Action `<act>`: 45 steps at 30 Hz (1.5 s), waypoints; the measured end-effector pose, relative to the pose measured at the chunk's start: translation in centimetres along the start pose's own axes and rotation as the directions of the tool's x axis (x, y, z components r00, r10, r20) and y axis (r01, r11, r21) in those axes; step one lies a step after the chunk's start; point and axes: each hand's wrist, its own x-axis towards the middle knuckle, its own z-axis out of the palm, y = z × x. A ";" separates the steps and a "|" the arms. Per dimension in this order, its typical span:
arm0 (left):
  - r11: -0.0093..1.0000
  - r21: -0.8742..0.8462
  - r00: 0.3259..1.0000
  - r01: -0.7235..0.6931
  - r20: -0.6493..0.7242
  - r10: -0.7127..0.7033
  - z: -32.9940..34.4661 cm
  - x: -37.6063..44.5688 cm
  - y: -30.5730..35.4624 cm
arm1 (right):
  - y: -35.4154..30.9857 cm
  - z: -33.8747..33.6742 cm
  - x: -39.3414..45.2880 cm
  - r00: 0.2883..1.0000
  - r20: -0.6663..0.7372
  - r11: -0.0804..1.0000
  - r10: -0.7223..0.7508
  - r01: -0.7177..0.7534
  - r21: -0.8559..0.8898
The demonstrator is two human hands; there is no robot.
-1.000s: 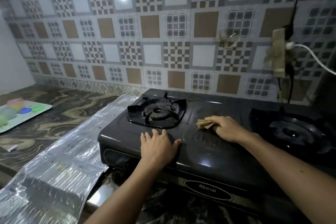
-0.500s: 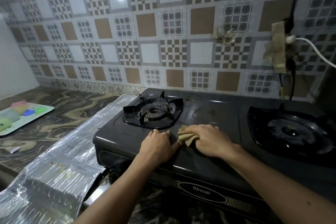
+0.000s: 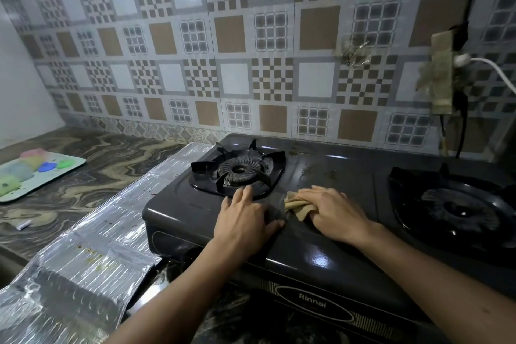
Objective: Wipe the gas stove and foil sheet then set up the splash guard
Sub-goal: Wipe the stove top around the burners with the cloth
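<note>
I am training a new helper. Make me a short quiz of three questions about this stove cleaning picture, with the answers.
1. True or false: the right hand presses a cloth on the gas stove.
2. Where does the left hand rest? A) on the foil sheet B) on the stove beside the left burner C) on the tray
3. Fill in: the foil sheet lies to the ____ of the stove.

Key: 1 true; 2 B; 3 left.
</note>
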 end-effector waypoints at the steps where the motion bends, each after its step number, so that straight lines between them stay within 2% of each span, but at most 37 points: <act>1: 0.998 0.022 0.998 -0.055 -0.004 0.055 0.0 0.3 -0.2 | 0.1 0.1 0.6 1.000 0.027 1.000 -0.005 0.005 0.011; 6: 0.972 0.075 0.971 -0.223 0.108 0.214 -0.2 2.5 -1.6 | 1.1 0.7 4.7 0.998 0.062 1.000 0.019 -0.020 0.016; 12: 0.917 0.098 0.910 -0.385 0.202 0.361 -0.7 4.6 -2.8 | 2.4 1.2 7.6 0.977 0.117 0.982 0.180 -0.173 -0.071; 17: 0.850 0.146 0.855 -0.505 0.221 0.470 -0.9 6.5 -2.8 | 3.6 1.0 9.3 0.953 0.084 0.954 0.290 -0.282 -0.099; 21: 0.787 0.150 0.786 -0.598 0.304 0.539 -1.4 8.1 -2.2 | 4.6 1.1 10.5 0.924 0.036 0.922 0.381 -0.377 -0.093; 30: 0.726 0.116 0.694 -0.678 0.427 0.580 -2.3 10.5 -1.5 | 4.8 0.2 12.6 0.842 0.007 0.842 0.539 -0.539 -0.024; 36: 0.762 0.005 0.702 -0.647 0.395 0.593 -3.0 12.7 -1.8 | 4.7 0.7 13.2 0.812 -0.078 0.816 0.578 -0.577 0.034; 41: 0.761 -0.053 0.672 -0.646 0.433 0.601 -2.3 14.3 -1.9 | 5.1 0.9 14.5 0.770 -0.128 0.780 0.625 -0.624 0.058; 45: 0.746 -0.082 0.662 -0.661 0.405 0.631 -1.0 15.3 -2.5 | 5.4 1.0 15.5 0.746 -0.143 0.759 0.650 -0.646 0.080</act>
